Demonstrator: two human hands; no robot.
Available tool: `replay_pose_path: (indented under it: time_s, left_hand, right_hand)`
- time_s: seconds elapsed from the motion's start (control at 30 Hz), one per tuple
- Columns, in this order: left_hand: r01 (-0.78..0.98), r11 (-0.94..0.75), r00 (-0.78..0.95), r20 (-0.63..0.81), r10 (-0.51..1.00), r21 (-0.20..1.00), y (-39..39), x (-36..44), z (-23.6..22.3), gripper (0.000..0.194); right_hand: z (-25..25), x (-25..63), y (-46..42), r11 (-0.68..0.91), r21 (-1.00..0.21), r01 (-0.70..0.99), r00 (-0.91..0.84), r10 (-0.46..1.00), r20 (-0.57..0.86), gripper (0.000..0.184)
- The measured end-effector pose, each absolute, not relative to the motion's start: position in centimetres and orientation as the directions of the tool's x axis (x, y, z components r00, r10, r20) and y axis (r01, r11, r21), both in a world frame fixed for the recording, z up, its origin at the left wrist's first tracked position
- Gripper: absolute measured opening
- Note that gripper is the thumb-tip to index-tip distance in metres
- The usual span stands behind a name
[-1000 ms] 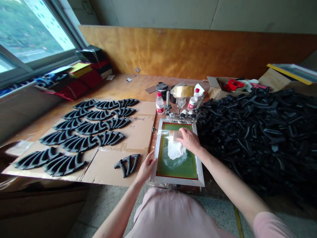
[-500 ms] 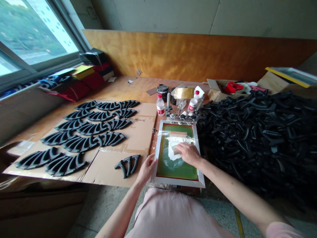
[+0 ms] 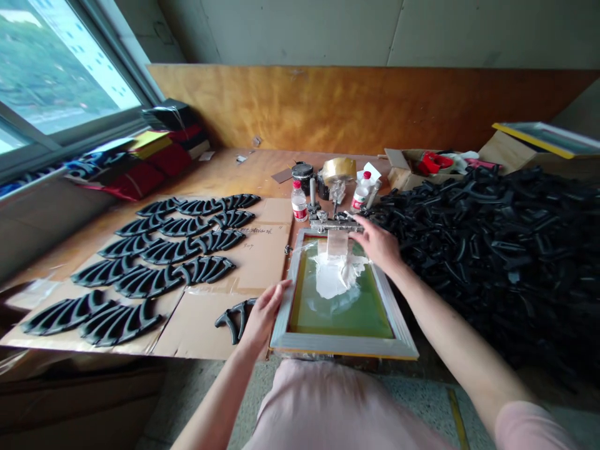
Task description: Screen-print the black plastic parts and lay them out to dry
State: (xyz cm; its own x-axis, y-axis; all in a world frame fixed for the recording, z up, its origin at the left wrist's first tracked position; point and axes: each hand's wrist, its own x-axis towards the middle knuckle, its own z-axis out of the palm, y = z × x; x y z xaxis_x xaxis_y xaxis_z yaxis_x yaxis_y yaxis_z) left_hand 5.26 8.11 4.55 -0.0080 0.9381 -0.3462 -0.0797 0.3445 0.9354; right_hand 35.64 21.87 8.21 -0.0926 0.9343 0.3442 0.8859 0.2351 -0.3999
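A silk-screen frame (image 3: 344, 345) with an aluminium border and green mesh lies in front of me, its near edge raised. My left hand (image 3: 268, 306) grips the frame's left side. White ink (image 3: 335, 278) is spread on the upper half of the mesh. A pale squeegee (image 3: 337, 242) stands at the far end of the mesh, against the metal hinge clamp (image 3: 335, 224). My right hand (image 3: 379, 244) is just right of the squeegee, fingers stretched out and apart, holding nothing. One black curved ribbed part (image 3: 230, 322) lies on cardboard, partly hidden behind my left hand.
Rows of black ribbed parts (image 3: 150, 275) lie on the cardboard sheet (image 3: 255, 265) at left. A large heap of black parts (image 3: 469, 250) is at right. Behind the clamp stand two red-capped bottles (image 3: 299, 203), dark jars (image 3: 302, 175) and a tape roll (image 3: 340, 170).
My right hand has moved away from me, leaving the squeegee at the clamp end. The frame's near edge has come up with my left hand on its side.
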Motion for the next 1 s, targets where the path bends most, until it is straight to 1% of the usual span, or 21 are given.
replay_pose_path:
  time_s: [0.03,0.1,0.17,0.2,0.27,0.3,0.37,0.43,0.47,0.5,0.53,0.57,0.6,0.67,0.73,0.77,0.8,0.87,0.9,0.93,1.0]
  left_hand:
    - [-0.097,0.294,-0.042,-0.299,0.953,0.951,8.8,5.4,5.7,0.059]
    - [-0.142,0.136,-0.12,-0.153,0.981,0.98,10.6,6.0,7.9,0.057]
    - [-0.217,-0.031,-0.146,-0.001,0.989,0.976,12.9,6.7,10.2,0.054]
    - [-0.254,-0.088,-0.129,0.057,0.99,0.963,14.1,7.1,11.2,0.054]
    - [-0.298,-0.135,-0.06,0.122,0.991,0.945,16.1,7.7,13.1,0.057]
    - [-0.302,-0.149,-0.044,0.142,0.989,0.942,16.7,8.0,13.7,0.058]
    - [-0.285,-0.192,-0.109,0.168,0.98,0.939,16.8,8.6,13.9,0.058]
    - [-0.264,-0.165,-0.198,0.114,0.973,0.95,15.2,9.3,12.4,0.054]
    - [-0.254,-0.068,-0.173,0.024,0.985,0.965,13.8,9.8,11.1,0.054]
    - [-0.238,0.085,-0.093,-0.11,0.99,0.967,12.1,10.3,9.5,0.055]
    - [-0.2,0.279,0.039,-0.277,0.96,0.939,10.4,10.9,7.8,0.057]
    - [-0.14,0.469,0.194,-0.441,0.877,0.872,8.6,11.6,6.1,0.06]
    - [-0.137,0.569,0.262,-0.525,0.81,0.811,7.0,12.2,4.5,0.061]
    - [-0.241,0.644,0.282,-0.583,0.762,0.726,4.7,12.9,2.1,0.059]
    - [-0.368,0.63,0.177,-0.613,0.77,0.684,4.0,12.0,0.7,0.053]
    - [-0.389,0.615,0.101,-0.632,0.768,0.686,4.1,10.8,0.2,0.049]
    - [-0.38,0.601,0.008,-0.647,0.762,0.703,4.3,9.0,-0.2,0.045]
    - [-0.291,0.569,-0.214,-0.632,0.745,0.769,4.5,4.0,-1.4,0.04]
    - [-0.229,0.561,-0.338,-0.606,0.72,0.795,4.3,1.3,-2.2,0.038]
    - [-0.171,0.572,-0.446,-0.581,0.681,0.802,3.9,-1.5,-3.3,0.037]
    - [-0.089,0.658,-0.587,-0.573,0.572,0.748,2.8,-6.0,-5.7,0.037]
  right_hand:
    - [8.2,37.4,22.1,0.162,-0.451,0.878,0.021,0.927,0.374,0.043]
    - [7.1,40.4,21.5,0.017,-0.523,0.852,0.199,0.914,0.354,0.043]
    - [4.6,41.5,19.6,-0.065,-0.53,0.845,0.241,0.932,0.27,0.043]
    - [3.0,41.2,18.4,-0.06,-0.519,0.853,0.202,0.954,0.221,0.041]
    - [-0.2,39.2,16.0,0.035,-0.487,0.873,0.046,0.987,0.154,0.036]
    - [-1.5,37.8,15.0,0.111,-0.446,0.888,-0.058,0.99,0.131,0.034]
    - [-3.2,35.0,13.6,0.215,-0.33,0.919,-0.198,0.976,0.086,0.028]
    - [-3.5,32.9,12.8,0.197,-0.244,0.949,-0.196,0.98,0.031,0.022]
    - [-3.3,32.0,12.4,0.146,-0.235,0.961,-0.149,0.989,0.006,0.019]
    - [-2.8,31.1,11.9,0.089,-0.244,0.966,-0.094,0.996,-0.007,0.019]
    - [-2.3,30.2,11.2,0.051,-0.265,0.963,-0.053,0.999,0.0,0.02]
    - [-1.8,29.3,10.4,0.051,-0.291,0.955,-0.045,0.999,0.029,0.02]
    - [-1.4,28.3,9.5,0.106,-0.314,0.944,-0.085,0.993,0.079,0.02]
    - [-0.8,26.8,7.8,0.353,-0.34,0.872,-0.301,0.933,0.196,0.018]
    - [-0.7,26.9,7.2,0.544,-0.369,0.753,-0.472,0.838,0.273,0.017]
    - [-0.9,27.9,7.6,0.56,-0.399,0.726,-0.474,0.828,0.298,0.019]
    - [-1.2,29.4,8.4,0.518,-0.434,0.737,-0.415,0.854,0.314,0.021]
    - [-2.3,33.6,11.1,0.309,-0.495,0.812,-0.169,0.937,0.307,0.028]
    - [-3.1,35.8,12.6,0.185,-0.487,0.853,-0.048,0.959,0.279,0.03]
    - [-4.0,37.9,13.9,0.061,-0.474,0.878,0.05,0.974,0.219,0.034]
    - [-5.8,41.1,15.8,-0.117,-0.471,0.874,0.155,0.987,0.043,0.039]
